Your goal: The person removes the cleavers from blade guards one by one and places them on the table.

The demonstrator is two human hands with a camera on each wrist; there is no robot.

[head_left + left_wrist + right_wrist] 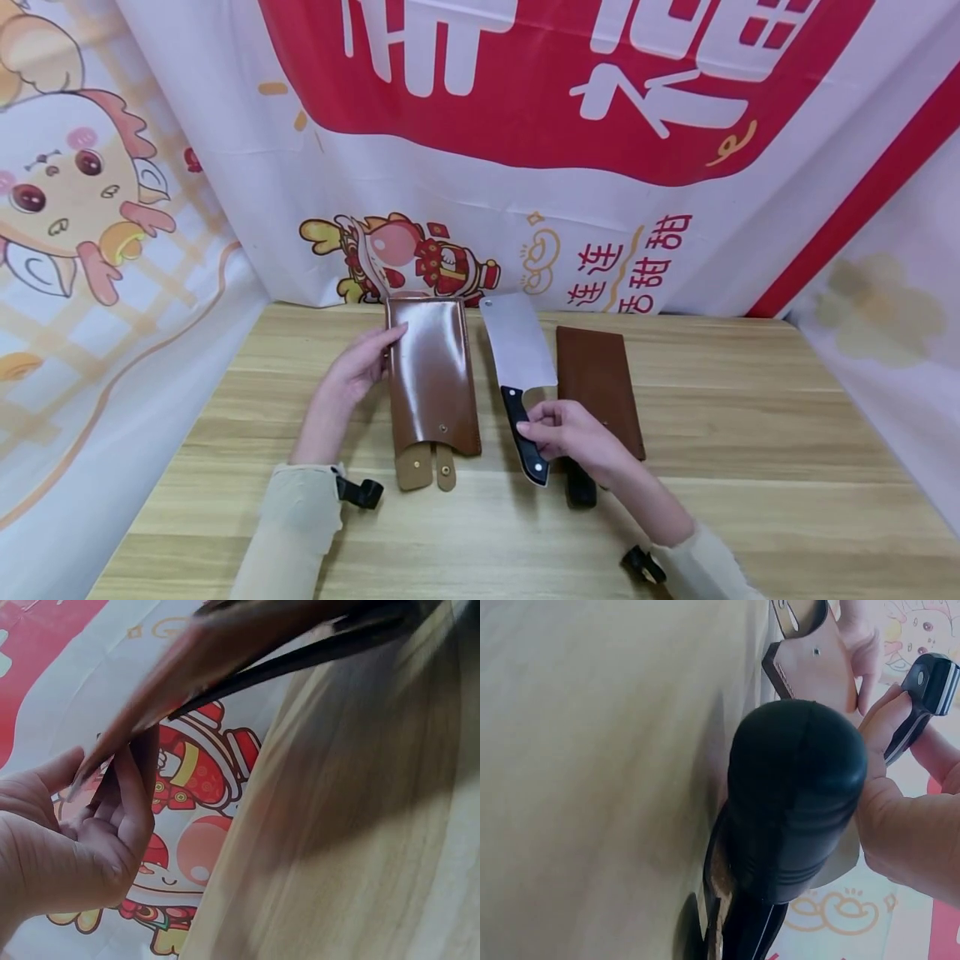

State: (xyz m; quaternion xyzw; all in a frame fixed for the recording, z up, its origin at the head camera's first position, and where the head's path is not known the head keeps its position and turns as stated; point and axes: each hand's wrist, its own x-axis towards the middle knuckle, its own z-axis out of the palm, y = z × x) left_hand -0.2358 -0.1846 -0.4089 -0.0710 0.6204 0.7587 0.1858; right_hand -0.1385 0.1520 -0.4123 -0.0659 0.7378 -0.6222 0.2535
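My left hand [356,367] holds a glossy brown leather knife sheath [431,375] by its left edge, thumb on the front face. Two tan straps with snaps hang from the sheath's near end. In the left wrist view, the sheath [187,667] is raised off the table. My right hand [570,429] pinches the black riveted handle of a cleaver [517,342], whose broad blade points away beside the sheath. Beneath the right hand lies a second brown sheath [596,375] with a black handle [580,485] jutting out. That handle [795,795] looms large in the right wrist view.
A wood-grain table [750,433] spans the front. Printed white and red cloth [465,158] hangs behind its back edge and along both sides. Each wrist wears a black strap mount [362,493].
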